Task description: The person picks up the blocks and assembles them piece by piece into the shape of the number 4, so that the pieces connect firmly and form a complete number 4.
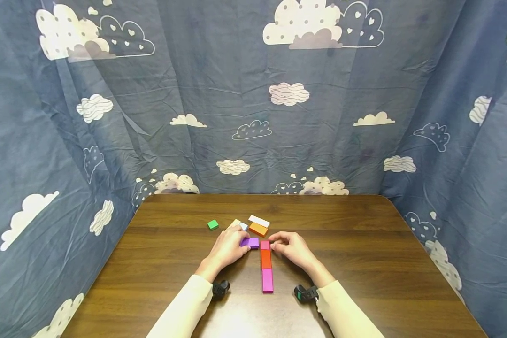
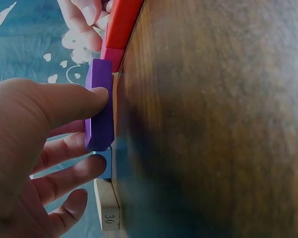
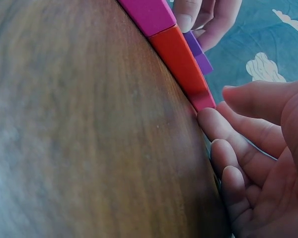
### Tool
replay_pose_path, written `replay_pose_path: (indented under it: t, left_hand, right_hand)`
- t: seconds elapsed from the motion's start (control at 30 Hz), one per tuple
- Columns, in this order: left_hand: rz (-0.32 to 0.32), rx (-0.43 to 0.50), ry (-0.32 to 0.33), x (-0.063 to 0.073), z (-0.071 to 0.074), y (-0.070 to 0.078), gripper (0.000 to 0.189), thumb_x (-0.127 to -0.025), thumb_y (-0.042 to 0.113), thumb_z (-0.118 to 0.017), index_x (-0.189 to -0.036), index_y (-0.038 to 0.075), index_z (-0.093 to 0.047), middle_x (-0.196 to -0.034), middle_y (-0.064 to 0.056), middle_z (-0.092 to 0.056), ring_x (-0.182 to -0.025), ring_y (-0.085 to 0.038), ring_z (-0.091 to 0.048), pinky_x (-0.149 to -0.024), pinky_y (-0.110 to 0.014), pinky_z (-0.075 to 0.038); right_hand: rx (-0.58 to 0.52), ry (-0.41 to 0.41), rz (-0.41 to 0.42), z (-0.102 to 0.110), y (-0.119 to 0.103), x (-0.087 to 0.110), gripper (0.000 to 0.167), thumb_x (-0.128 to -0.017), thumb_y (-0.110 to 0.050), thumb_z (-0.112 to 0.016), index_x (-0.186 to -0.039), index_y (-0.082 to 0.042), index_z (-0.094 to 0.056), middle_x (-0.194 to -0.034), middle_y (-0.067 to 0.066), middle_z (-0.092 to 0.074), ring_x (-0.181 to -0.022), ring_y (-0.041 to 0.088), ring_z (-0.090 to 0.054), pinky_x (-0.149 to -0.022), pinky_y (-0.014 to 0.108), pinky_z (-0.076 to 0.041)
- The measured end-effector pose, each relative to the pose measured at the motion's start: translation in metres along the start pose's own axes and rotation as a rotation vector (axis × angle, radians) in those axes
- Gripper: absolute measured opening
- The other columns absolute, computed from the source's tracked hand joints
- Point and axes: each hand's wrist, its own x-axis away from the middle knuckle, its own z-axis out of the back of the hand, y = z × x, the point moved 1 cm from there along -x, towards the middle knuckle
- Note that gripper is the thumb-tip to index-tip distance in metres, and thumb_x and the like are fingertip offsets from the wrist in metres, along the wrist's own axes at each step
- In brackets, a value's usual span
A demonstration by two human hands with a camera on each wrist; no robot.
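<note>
My left hand [image 1: 228, 248] pinches a purple block [image 1: 252, 242] between thumb and fingers, as the left wrist view shows. This block lies just left of the far end of a straight row on the table. The row runs from a small pink block [image 1: 265, 245] at the far end, through a red block [image 1: 265, 258], to a magenta block [image 1: 267, 280] nearest me. Beside the pink block is my right hand [image 1: 295, 249], its fingers loosely bent. Its fingertips touch the pink block's end in the right wrist view, while the thumb stands apart.
Beyond the left hand lie a light blue block [image 1: 243, 226] and a pale wooden block [image 2: 107, 206] marked 30. An orange block [image 1: 258, 229] and a white block [image 1: 259, 220] lie behind the row. A green block [image 1: 212, 225] sits farther left on the brown table [image 1: 363, 263].
</note>
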Motion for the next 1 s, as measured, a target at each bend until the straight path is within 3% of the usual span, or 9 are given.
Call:
replay_pose_path:
  t: [0.47, 1.0]
  left_hand:
    - [-0.013, -0.002, -0.033, -0.0004, -0.0038, 0.0015, 0.023, -0.081, 0.026, -0.084, -0.101, 0.016, -0.077, -0.09, 0.004, -0.06, -0.077, -0.012, -0.052, -0.07, -0.033, -0.048]
    - [-0.029, 0.01, -0.02, 0.0001, -0.0063, 0.0012, 0.022, -0.081, 0.025, -0.083, -0.1, 0.016, -0.077, -0.088, 0.004, -0.061, -0.074, -0.009, -0.052, -0.068, -0.031, -0.047]
  right_hand:
    - [0.038, -0.014, 0.002, -0.0011, -0.0025, -0.0003, 0.027, -0.082, -0.013, -0.08, -0.109, -0.014, -0.075, -0.082, -0.003, -0.072, -0.068, 0.009, -0.063, -0.06, 0.023, -0.048]
    - [0.048, 0.001, -0.004, -0.0027, -0.0036, 0.0005, 0.027, -0.081, -0.011, -0.081, -0.108, -0.013, -0.075, -0.08, -0.002, -0.071, -0.065, 0.007, -0.062, -0.057, 0.022, -0.046]
